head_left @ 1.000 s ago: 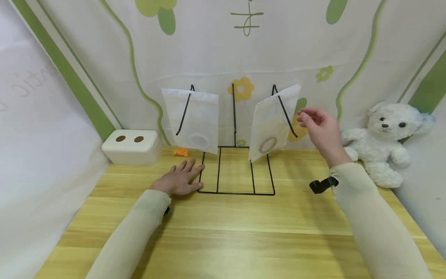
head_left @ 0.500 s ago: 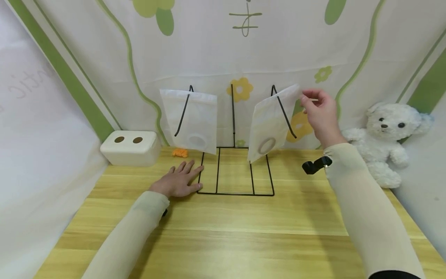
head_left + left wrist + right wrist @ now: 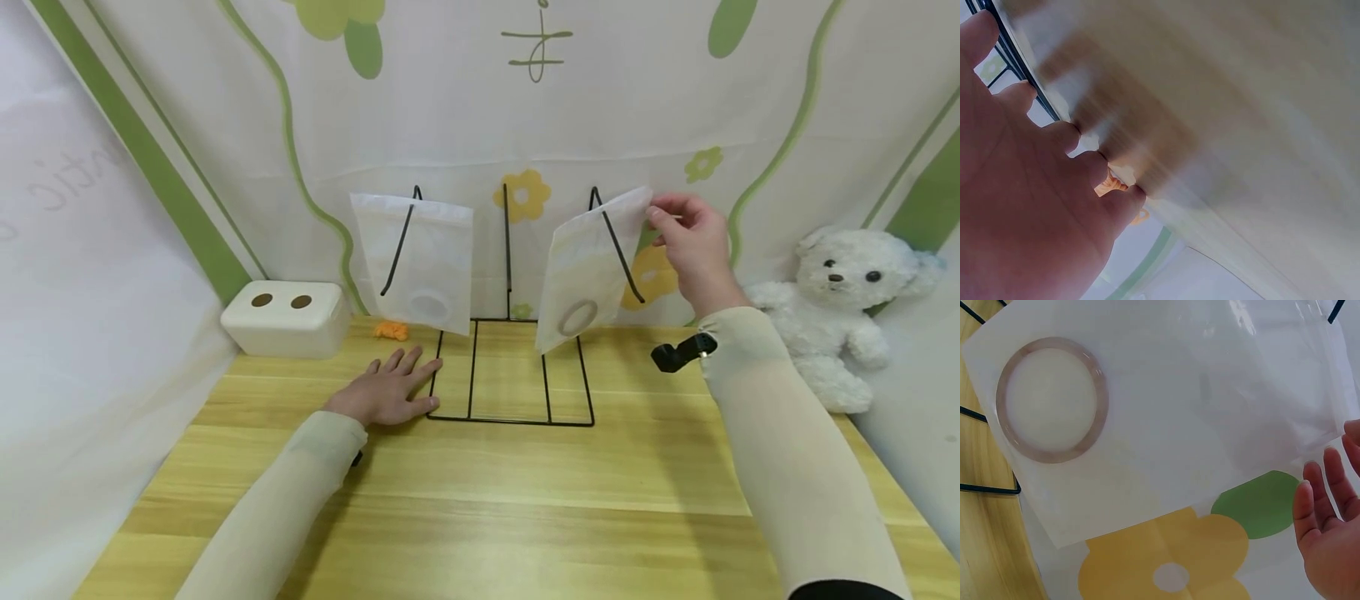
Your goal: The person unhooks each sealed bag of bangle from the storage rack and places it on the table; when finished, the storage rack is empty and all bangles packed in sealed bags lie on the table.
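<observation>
A black wire rack (image 3: pixel 510 422) stands on the table with two translucent white bags on its upper arms. The right bag (image 3: pixel 588 267) hangs tilted and shows a ring (image 3: pixel 1052 400) through its side in the right wrist view. My right hand (image 3: pixel 697 250) pinches that bag's upper right corner between thumb and index finger, the other fingers loosely bent. The left bag (image 3: pixel 420 262) hangs on the other arm, a faint round shape near its bottom. My left hand (image 3: pixel 386 392) lies flat, fingers spread, its thumb and index finger at the rack base's left side.
A white box with two brown round spots (image 3: pixel 285 321) stands at the back left, beside a small orange item (image 3: pixel 392 331). A white plush bear (image 3: pixel 840 308) sits at the right against the curtain (image 3: pixel 465 100). The wooden table (image 3: pixel 510 517) stretches to the front.
From beside the right bag, my right hand has moved up and left to its upper corner and taken hold there. My left hand has stayed in place at the rack's base.
</observation>
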Action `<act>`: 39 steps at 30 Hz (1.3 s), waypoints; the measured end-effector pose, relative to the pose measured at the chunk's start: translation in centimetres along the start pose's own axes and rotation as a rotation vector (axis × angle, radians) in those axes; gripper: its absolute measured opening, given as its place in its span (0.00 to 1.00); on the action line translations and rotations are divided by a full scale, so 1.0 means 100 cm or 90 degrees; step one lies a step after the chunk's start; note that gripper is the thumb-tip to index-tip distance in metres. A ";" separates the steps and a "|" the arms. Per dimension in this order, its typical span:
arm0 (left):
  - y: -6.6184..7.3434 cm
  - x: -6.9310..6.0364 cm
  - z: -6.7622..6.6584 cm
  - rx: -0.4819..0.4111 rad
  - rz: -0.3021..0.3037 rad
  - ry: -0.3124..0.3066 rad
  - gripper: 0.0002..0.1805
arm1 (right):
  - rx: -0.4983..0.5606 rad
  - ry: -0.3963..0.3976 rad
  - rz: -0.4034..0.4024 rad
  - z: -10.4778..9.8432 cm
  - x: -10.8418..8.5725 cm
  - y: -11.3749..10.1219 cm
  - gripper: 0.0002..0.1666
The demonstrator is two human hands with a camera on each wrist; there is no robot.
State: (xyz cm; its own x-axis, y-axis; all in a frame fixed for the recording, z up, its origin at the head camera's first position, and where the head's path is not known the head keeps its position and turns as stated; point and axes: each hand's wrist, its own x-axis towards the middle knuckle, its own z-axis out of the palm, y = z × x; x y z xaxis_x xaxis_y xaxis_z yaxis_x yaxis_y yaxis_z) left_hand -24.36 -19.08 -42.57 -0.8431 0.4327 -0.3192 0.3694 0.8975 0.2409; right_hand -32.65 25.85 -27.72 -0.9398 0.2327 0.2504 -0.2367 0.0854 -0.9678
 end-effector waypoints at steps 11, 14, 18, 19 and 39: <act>-0.002 0.002 0.000 0.006 -0.001 0.001 0.42 | 0.072 -0.014 -0.056 -0.006 -0.001 0.002 0.04; -0.003 0.002 0.000 0.010 -0.002 0.001 0.42 | 0.103 -0.026 -0.059 -0.008 -0.001 0.002 0.06; -0.004 0.002 0.001 0.013 -0.002 0.001 0.42 | 0.127 -0.054 -0.057 -0.012 0.001 0.004 0.07; -0.004 0.003 0.002 0.013 -0.002 0.001 0.42 | 0.129 -0.063 -0.055 -0.013 0.001 0.005 0.07; -0.007 0.002 0.002 0.011 -0.007 -0.002 0.42 | -0.114 -0.082 -0.130 -0.032 -0.008 0.001 0.05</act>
State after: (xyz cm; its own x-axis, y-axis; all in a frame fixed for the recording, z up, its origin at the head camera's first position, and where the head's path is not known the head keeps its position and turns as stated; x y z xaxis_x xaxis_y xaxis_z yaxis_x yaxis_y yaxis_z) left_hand -24.67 -19.57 -42.98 -0.8460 0.4232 -0.3242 0.3671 0.9035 0.2213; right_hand -31.10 28.80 -27.99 -0.9036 0.0692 0.4227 -0.3873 0.2895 -0.8753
